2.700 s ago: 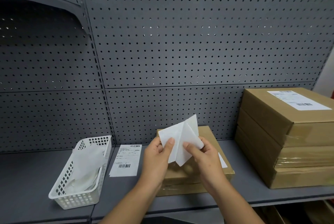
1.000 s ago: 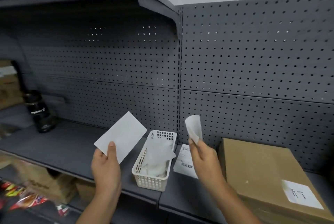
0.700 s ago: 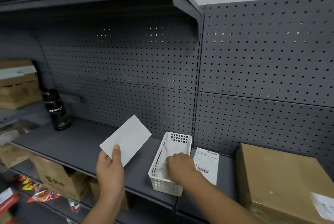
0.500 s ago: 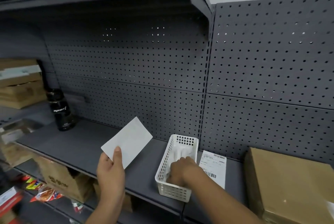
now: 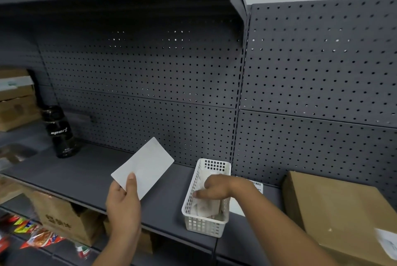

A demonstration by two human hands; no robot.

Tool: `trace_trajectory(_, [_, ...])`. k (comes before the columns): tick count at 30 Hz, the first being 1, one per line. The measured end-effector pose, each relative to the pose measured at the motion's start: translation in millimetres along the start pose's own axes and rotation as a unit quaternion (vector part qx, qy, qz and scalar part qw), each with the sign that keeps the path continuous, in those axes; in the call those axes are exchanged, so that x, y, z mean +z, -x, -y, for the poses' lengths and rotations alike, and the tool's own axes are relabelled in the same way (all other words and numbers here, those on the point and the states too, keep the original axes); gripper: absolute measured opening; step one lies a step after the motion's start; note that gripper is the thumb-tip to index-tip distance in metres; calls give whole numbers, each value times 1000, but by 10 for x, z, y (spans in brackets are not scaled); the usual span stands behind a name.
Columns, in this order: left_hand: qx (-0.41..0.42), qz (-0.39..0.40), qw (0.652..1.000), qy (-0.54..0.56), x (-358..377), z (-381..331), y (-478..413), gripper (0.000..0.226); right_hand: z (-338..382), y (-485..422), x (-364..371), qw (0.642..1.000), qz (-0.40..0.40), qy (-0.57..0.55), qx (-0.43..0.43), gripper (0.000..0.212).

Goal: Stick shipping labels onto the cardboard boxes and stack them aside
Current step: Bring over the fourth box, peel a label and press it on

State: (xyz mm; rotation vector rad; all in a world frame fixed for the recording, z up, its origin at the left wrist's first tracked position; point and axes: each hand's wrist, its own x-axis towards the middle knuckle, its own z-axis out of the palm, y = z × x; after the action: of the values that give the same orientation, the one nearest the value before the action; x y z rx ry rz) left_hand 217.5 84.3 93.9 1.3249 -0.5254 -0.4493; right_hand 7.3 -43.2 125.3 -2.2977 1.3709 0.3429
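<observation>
Label (image 5: 146,165) pinched in left hand (image 5: 123,203), right hand (image 5: 214,188) inside white basket (image 5: 202,225)

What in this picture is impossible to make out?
1. Head view: the print on the label; the left hand shows only its blank side.
2. Head view: whether the right hand holds paper inside the white basket; the hand's back hides its grip.
3. Head view: the printed sheet beside the basket, mostly covered by the right wrist.
4. Head view: the cardboard box, cut off by the right and bottom edges.

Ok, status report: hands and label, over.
Left hand pinching label, blank side showing. Right hand down in basket among paper scraps, grip unclear. Box at right, unobstructed.
</observation>
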Motion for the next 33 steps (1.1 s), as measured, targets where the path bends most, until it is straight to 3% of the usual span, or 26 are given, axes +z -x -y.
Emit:
trace_trajectory(6, [2,13,1000,25,93,-32,108,18,-192,329,10,968,-189,-157,-60,39])
trace_trajectory(14, [1,44,998,43,439,-44,461,16,-718,1088,126,919,-350,-183,-5,31])
trace_trajectory(21, [-14,95,994,57,848,-38,893,12,-1177,1761,83,869,-417,-268,2,17])
trace_trajectory(27, [34,139,989,19,1225,-89,1401,22,-1400,2158,196,779,-441,-445,-13,19])
trace_trajectory(33, [108,233,966,9,1562,-95,1948,39,-1466,2271,344,696,-421,-580,-44,20])
